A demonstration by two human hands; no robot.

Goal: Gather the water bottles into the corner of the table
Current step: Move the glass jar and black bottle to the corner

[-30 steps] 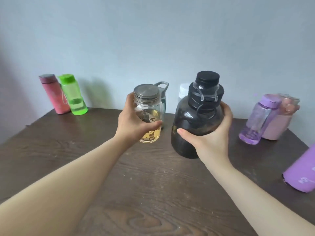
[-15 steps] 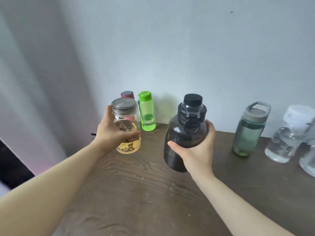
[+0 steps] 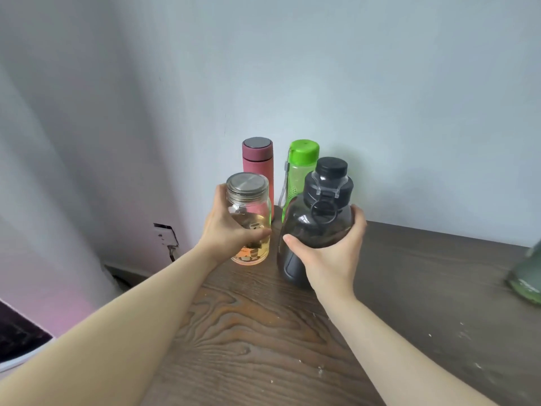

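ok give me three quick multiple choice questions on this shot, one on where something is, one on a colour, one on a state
1. Where does the pink flask stand?
A. far table corner by the wall
B. near table edge
C. on the floor

2. What colour is the cap of the bottle beside it?
A. blue
B. green
C. white

3. What is the right hand doing?
A. resting flat
B. pointing
C. gripping the dark bottle

Answers: 1 A, it stands against the wall behind the glass jar held in the left hand. 2 B, the green bottle has a bright green cap. 3 C, fingers wrap its body.
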